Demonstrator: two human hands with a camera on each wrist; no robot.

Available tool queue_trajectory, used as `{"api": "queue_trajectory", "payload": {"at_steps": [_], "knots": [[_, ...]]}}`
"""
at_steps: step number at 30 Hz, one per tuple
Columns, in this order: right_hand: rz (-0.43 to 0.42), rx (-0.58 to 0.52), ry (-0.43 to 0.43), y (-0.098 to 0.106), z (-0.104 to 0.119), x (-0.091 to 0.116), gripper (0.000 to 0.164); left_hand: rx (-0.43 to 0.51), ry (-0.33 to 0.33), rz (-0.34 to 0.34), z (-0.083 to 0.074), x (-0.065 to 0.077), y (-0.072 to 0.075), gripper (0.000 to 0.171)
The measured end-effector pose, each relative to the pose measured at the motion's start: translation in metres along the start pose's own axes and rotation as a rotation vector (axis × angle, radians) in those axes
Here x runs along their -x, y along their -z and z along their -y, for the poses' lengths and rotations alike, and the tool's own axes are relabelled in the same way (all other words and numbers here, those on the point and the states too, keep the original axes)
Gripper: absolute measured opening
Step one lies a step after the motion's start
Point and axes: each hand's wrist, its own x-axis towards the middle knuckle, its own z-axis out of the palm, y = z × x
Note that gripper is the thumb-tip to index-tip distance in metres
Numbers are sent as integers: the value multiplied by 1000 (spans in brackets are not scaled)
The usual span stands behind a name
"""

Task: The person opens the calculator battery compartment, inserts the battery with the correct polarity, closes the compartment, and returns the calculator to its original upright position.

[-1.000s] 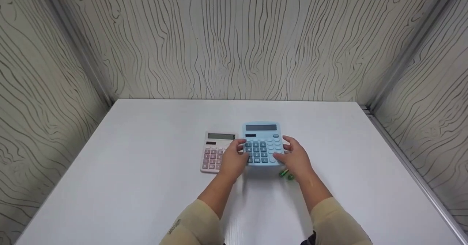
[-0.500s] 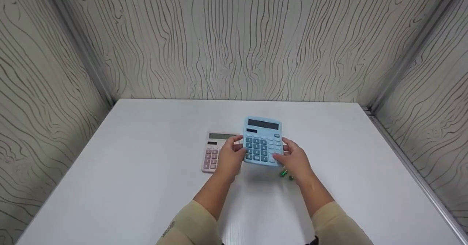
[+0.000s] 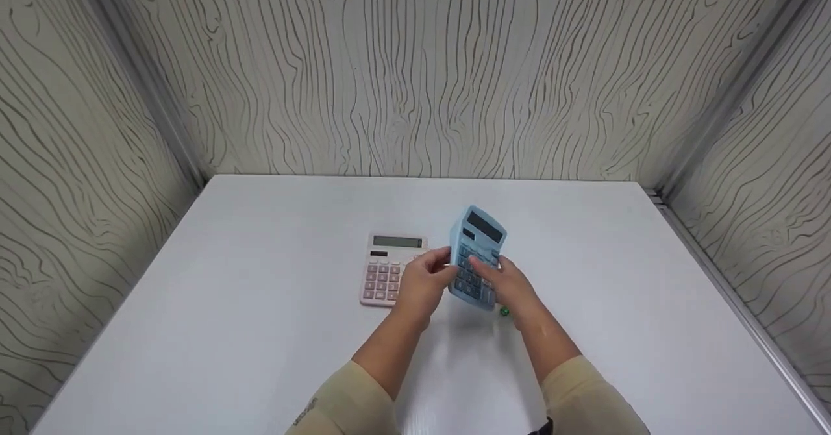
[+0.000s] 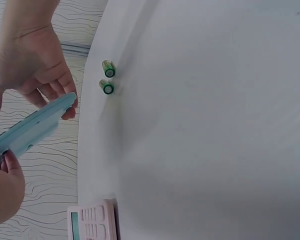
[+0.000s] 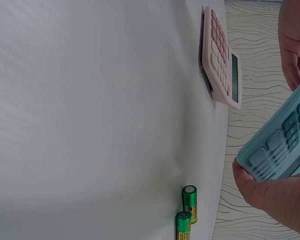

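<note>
A light blue calculator (image 3: 479,260) is held up off the table between both hands, tilted, its keys and dark display facing the head camera. My left hand (image 3: 423,285) pinches its left edge. From the right side my right hand (image 3: 511,287) grips it, thumb over the keys and fingers behind. In the left wrist view the calculator (image 4: 37,122) appears almost edge-on, with part of its underside showing. Two green batteries (image 5: 189,204) lie on the table below the right hand; in the head view that hand and the calculator mostly hide them.
A pink calculator (image 3: 383,279) lies face up on the white table (image 3: 260,305), left of the blue one and partly behind the left hand. Wood-grain panels (image 3: 415,71) enclose the table at the back and sides.
The blue calculator has turned from facing squarely up to a steep sideways tilt, its left side edge now showing. Both hands have come closer together, and the right thumb reaches farther across the keys.
</note>
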Motion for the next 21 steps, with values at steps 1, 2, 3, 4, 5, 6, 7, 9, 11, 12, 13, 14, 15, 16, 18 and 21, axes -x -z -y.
{"api": "queue_trajectory", "payload": {"at_steps": [1,2,3,4,5,6,7,9,11,12,13,14,15,16,18,21], "knots": [[2,-6,-2,-1,0,0,97,-7,-8,10,0,1,-2,35],[5,-13,-2,-2,1,-1,96,-14,-17,23,0,2,-3,35],[7,-21,-1,-3,1,-1,95,-19,-23,35,1,3,-5,35],[10,-28,-1,-3,1,-2,94,-24,-28,48,1,4,-7,36],[11,-31,-3,-3,1,-3,93,-30,-33,59,1,5,-8,36],[12,-36,-4,-4,1,-3,93,-38,-36,71,1,6,-10,38],[14,-36,-6,-4,0,-4,92,-47,-37,83,2,6,-12,39],[20,-46,-11,-3,0,-5,93,-60,-37,103,3,7,-14,42],[30,-64,-13,-2,-1,-5,93,-63,-32,123,4,8,-15,44],[34,-74,-12,-2,-1,-5,93,-52,-31,136,5,8,-15,44],[38,-84,-11,-2,-1,-5,93,-34,-29,151,5,9,-15,43],[43,-95,-9,-1,-1,-4,93,-12,-29,166,6,9,-14,42],[47,-103,-4,-1,-1,-4,93,11,-28,184,6,9,-14,41],[53,-112,3,0,-1,-3,93,38,-27,203,6,8,-13,39],[66,-126,17,1,0,-1,92,79,-14,233,6,7,-11,35],[92,-166,45,1,2,3,87,89,26,235,5,4,-9,30]]}}
